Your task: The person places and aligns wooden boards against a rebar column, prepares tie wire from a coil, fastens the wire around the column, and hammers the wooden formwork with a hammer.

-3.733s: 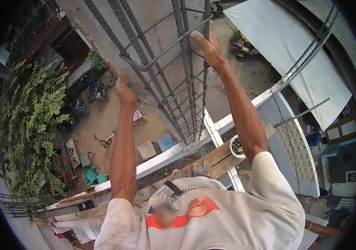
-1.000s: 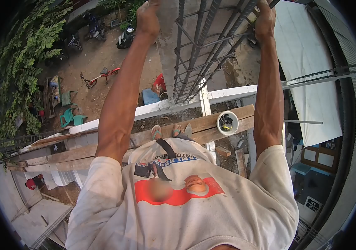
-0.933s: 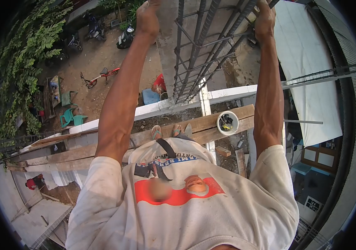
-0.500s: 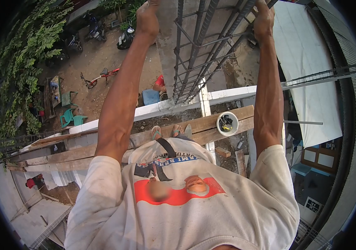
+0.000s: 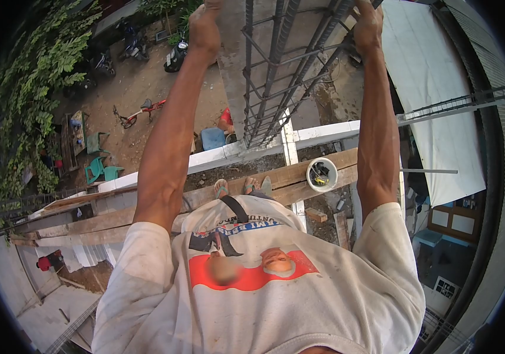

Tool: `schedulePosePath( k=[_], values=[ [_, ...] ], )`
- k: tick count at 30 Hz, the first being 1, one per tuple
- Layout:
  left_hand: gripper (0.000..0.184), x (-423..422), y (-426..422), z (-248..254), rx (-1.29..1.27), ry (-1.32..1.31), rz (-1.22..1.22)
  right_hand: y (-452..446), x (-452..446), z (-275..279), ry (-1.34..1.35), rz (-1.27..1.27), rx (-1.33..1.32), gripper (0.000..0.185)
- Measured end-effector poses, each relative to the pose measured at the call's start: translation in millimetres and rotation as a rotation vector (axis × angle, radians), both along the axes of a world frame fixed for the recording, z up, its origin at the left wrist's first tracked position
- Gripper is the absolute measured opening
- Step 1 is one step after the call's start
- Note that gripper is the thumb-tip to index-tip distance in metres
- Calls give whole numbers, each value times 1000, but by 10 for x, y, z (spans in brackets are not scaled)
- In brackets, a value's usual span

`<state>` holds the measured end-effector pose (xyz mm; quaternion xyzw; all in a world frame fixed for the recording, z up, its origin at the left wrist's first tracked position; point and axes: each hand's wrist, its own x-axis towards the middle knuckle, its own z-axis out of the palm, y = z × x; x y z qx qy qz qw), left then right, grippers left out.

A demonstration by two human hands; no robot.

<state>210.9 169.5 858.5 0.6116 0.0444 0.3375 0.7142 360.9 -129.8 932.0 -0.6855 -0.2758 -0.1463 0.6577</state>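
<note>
At the top edge of the view, my left hand (image 5: 205,30) is closed on the left edge of a flat grey board (image 5: 233,76). My right hand (image 5: 368,28) is closed at the board's right side, close to the rebar; its fingertips are cut off by the frame. Between my arms rises a rebar column cage (image 5: 276,65), tall bars tied with square stirrups, standing in front of the board. Its foot meets a white concrete beam (image 5: 211,158). My sandalled feet stand on wooden planks (image 5: 291,173) beside that beam.
A white bucket (image 5: 322,175) holding tools sits on the planks to my right. Far below are a dirt yard with a red bicycle (image 5: 140,112), motorbikes (image 5: 175,56), green chairs (image 5: 94,169) and a blue container (image 5: 213,138) beside a person in red (image 5: 226,121). A white tarp (image 5: 426,88) hangs at right.
Both hands have shifted slightly to the left in view, and the tops of the rebar bars appear a little further left too. The grip looks the same.
</note>
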Motion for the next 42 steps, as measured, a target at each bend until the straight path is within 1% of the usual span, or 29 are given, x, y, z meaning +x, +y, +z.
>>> schedulePosePath(
  k=[1, 3, 5, 9, 11, 15, 18, 19, 20, 22, 24, 25, 26, 27, 28, 29, 30, 31, 32, 33, 34, 36, 37, 38, 39, 42],
  values=[
    [51, -19, -40, 36, 0, 0, -1, 1, -19, 3, 2, 0, -10, 48],
    [55, -55, -124, 102, -81, -2, -43, -14, -39, 24, 4, -1, -19, 47],
    [56, -41, -114, 91, -66, -11, -38, -40, -45, 52, -16, -22, -104, 48],
    [57, -20, -63, 40, -15, -7, -5, 43, -147, 91, 1, -11, -21, 49],
    [56, 68, 79, -108, -9, 2, -16, 97, -281, 172, -46, 43, 62, 52],
    [55, 16, -30, -3, -29, -5, -9, 29, -126, 90, -26, 7, 30, 57],
    [55, 52, 49, -68, -10, 23, -8, -19, -1, 26, -21, 19, -34, 60],
    [55, 68, 74, -91, -9, 23, -8, -16, -2, 24, -10, -25, -47, 60],
    [57, 86, 92, -114, 6, 14, -10, -16, -3, 21, 1, -70, -61, 61],
    [60, 21, 60, -33, 23, 3, -15, 46, -76, -15, 18, -57, -107, 61],
    [76, -142, -105, 161, -16, 98, 2, 139, -156, -53, 39, -56, -197, 61],
    [77, -162, -185, 216, -57, 100, 15, 315, -206, -134, 75, 36, 12, 58],
    [78, -162, -199, 240, -101, 96, 11, 315, -159, -160, -35, 92, -116, 58],
    [81, -122, -63, 138, -119, 145, -75, 389, 38, -329, -1, 261, -15, 68],
    [77, -115, -63, 126, -121, 102, -90, 480, -330, -54, 10, 170, 139, 82],
    [74, -43, 25, 19, -161, 103, -91, 347, -334, 58, -31, 95, 131, 82],
    [71, -35, 123, -74, -137, 128, -116, 151, -290, 172, -56, 68, 48, 94],
    [73, -30, 49, -20, -115, 96, -74, 76, -283, 226, -83, 36, 4, 101],
    [74, -35, 30, -12, -150, 100, -44, -2, -276, 276, -110, 4, -39, 107],
    [77, -3, 152, -97, -150, 118, -60, 0, -306, 283, -143, -29, -43, 108],
    [80, 35, 223, -174, -148, 137, -68, -32, -363, 319, -122, -32, -53, 108],
    [85, -9, 100, -74, -118, 101, -53, -93, -459, 405, -110, -59, -54, 109],
    [85, -7, 82, -53, -110, 92, -79, -116, -488, 428, -69, -23, -49, 110],
    [87, -9, 79, -34, -128, 114, -86, -132, -522, 442, -26, 18, -43, 111],
    [89, -19, 87, -29, -147, 138, -89, -127, -532, 433, -31, 2, -37, 111],
    [88, -18, 11, -4, -142, 119, -56, -146, -529, 433, -40, -16, -35, 109]
  ],
)
